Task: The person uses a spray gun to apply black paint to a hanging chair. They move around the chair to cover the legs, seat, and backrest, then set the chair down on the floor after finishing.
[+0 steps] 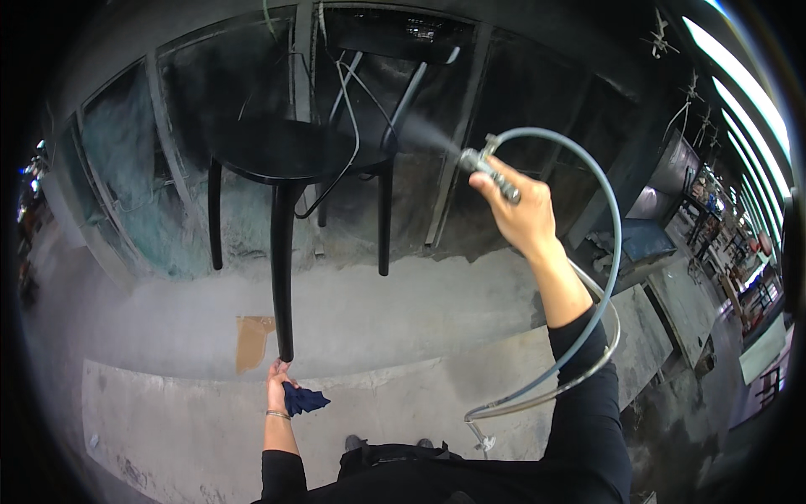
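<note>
A black chair (285, 151) with a round seat hangs off the floor in front of me, its backrest to the upper right. My left hand (277, 382) is closed round the lower tip of its nearest leg (283, 277). A dark blue cloth (304, 400) sticks out from that same hand. Up at the right, my right hand (520, 206) is closed on a metal spray gun (487, 172). Pale mist leaves the nozzle toward the chair's backrest. From the gun a blue-grey hose (617, 227) arcs down past my right forearm.
Thin cords (351, 109) hang around the chair's back. Behind stand dark, paint-coated panels (529, 109) in upright frames. A torn piece of brown cardboard (252, 343) lies on the grey floor. Boards (638, 332) lie at the right, with a cluttered workshop area and bright light strips (739, 76) beyond.
</note>
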Available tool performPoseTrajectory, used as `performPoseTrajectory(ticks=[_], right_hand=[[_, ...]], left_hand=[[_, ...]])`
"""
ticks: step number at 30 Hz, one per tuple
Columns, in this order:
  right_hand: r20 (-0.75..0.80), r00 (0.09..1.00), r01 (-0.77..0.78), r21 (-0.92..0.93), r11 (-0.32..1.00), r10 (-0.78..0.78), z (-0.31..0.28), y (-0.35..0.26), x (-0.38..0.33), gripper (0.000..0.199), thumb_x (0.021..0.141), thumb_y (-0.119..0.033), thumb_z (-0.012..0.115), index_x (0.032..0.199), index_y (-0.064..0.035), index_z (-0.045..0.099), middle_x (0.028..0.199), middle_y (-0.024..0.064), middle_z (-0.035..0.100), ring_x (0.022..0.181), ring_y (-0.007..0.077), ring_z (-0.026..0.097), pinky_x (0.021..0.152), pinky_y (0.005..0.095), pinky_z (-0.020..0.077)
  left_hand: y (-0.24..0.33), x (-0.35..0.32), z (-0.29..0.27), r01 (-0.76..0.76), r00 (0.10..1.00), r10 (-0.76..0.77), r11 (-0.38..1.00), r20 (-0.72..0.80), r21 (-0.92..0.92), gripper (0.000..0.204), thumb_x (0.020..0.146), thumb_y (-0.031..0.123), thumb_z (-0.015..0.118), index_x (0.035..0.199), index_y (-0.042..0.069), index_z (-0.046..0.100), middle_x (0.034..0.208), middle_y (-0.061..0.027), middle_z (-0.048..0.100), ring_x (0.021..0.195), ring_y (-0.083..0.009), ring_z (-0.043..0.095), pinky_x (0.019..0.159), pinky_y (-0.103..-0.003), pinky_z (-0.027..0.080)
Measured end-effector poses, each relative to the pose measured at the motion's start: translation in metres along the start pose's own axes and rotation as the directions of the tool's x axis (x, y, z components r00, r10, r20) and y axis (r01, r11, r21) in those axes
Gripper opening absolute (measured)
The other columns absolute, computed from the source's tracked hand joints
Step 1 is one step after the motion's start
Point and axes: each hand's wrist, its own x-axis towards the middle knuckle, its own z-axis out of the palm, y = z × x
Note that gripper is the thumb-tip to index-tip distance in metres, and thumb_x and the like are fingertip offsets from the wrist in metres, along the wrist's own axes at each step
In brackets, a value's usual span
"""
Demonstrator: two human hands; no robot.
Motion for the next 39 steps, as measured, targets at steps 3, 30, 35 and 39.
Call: performPoseTrajectory(ticks=[3,30,35,39], right_hand=[[-0.198,0.98,0.005,0.002,1.0,-0.004,-0.001,0.004,0.045,0.057,0.088,-0.052,0.079,0.124,-0.0092,0.074,0.099,0.0198,0.076,0.098,0.0326,0.075,0.082,0.0356,0.0567],[0.727,0.663,-0.035,0.27,0.962,-0.18,0.041,-0.076,-0.169,0.064,0.084,-0.052,0.08,0.128,-0.0054,0.072,0.105,0.0207,0.076,0.084,0.0321,0.076,0.074,0.0366,0.0591],[0.863,0.5,-0.238,0.054,0.97,0.075,0.031,-0.01,-0.149,0.06,0.087,-0.053,0.079,0.126,-0.0065,0.074,0.108,0.0221,0.076,0.095,0.0371,0.076,0.084,0.0399,0.0588],[0.148,0.985,0.021,0.4,0.916,-0.088,0.021,0.04,-0.113,0.064,0.087,-0.04,0.082,0.129,0.0058,0.068,0.095,0.0172,0.078,0.074,0.0161,0.07,0.072,0.0287,0.0545]], left_hand=[[0.001,-0.001,0.004,0.03,0.999,-0.031,0.999,-0.017,-0.043,0.086,0.069,0.001,0.045,0.154,0.001,0.034,0.147,-0.0166,0.055,0.052,-0.0212,0.056,0.053,-0.033,0.053],[-0.025,0.007,-0.02,0.099,0.995,-0.101,0.981,0.0,-0.166,0.077,0.075,0.006,0.047,0.151,-0.001,0.039,0.136,-0.0111,0.064,0.067,-0.0167,0.056,0.065,-0.028,0.05],[-0.023,-0.013,-0.015,0.079,0.974,-0.123,0.971,-0.189,-0.224,0.081,0.074,0.01,0.048,0.154,0.002,0.038,0.134,-0.0098,0.065,0.062,-0.0157,0.052,0.063,-0.029,0.05],[-0.016,-0.028,-0.006,0.021,0.955,-0.115,0.945,-0.273,-0.326,0.084,0.074,0.01,0.047,0.157,0.005,0.032,0.137,-0.0089,0.063,0.056,-0.0164,0.051,0.055,-0.031,0.05]])
